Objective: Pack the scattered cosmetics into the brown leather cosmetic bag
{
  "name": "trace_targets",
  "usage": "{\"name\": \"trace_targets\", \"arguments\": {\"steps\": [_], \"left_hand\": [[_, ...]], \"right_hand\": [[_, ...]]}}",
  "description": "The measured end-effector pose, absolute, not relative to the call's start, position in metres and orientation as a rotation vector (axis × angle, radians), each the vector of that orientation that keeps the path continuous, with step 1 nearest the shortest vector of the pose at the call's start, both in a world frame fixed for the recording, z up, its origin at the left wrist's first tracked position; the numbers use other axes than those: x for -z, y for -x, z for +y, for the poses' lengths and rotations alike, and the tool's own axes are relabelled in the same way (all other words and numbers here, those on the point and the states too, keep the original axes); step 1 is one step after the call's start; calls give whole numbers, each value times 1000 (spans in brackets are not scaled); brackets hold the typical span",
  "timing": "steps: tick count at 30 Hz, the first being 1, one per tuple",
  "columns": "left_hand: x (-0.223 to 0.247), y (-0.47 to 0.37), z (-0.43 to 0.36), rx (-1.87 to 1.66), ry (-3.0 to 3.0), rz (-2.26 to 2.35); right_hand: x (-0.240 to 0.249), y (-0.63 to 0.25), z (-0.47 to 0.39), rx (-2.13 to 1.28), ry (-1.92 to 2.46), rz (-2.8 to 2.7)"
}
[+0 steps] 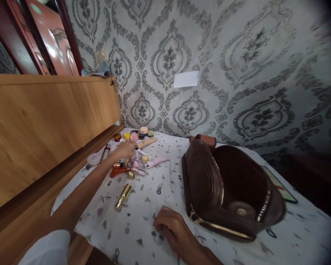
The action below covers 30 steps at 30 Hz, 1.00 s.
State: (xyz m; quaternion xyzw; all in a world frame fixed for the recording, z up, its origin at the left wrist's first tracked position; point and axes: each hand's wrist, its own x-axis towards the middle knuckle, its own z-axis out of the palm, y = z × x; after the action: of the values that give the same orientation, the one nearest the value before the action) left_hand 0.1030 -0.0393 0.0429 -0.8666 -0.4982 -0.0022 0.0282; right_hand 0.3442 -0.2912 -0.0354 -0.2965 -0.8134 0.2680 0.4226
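Observation:
My left hand (126, 148) reaches in among the loose cosmetics near the far left of the bed, its fingertips hidden from me. Close by it lie a beige tube (147, 142), a pink tube (156, 161), a small round beige pot (145, 158) and an orange-brown item (118, 171). What it holds, if anything, I cannot make out. My right hand (171, 227) rests on the patterned sheet, fingers curled in and apparently holding nothing. A gold lipstick tube (123, 197) lies between my arms. To the right, a dark brown bag (201, 176) gapes, its zip undone.
Several small jars (133, 136) cluster at the back by the wall. A round pale compact (94, 159) lies left of my forearm. The wooden bed board (52, 117) borders the left side. A flat green-edged item (281, 187) sits partly behind the bag.

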Motion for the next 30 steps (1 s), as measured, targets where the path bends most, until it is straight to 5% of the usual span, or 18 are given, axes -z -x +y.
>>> {"name": "trace_targets", "arguments": {"steps": [5, 13, 19, 30], "left_hand": [[-15, -163, -71, -62, 2964, -1035], [-8, -201, -61, 102, 2684, -1422], [-38, -168, -99, 165, 2641, -1515], [-25, -80, -242, -266, 2850, -1655]], "right_hand": [[37, -344, -292, -676, 757, -2043], [38, -345, -293, -677, 758, -2046], [37, -347, -294, -681, 769, -2067], [36, -346, -293, -701, 747, -2057]]}}
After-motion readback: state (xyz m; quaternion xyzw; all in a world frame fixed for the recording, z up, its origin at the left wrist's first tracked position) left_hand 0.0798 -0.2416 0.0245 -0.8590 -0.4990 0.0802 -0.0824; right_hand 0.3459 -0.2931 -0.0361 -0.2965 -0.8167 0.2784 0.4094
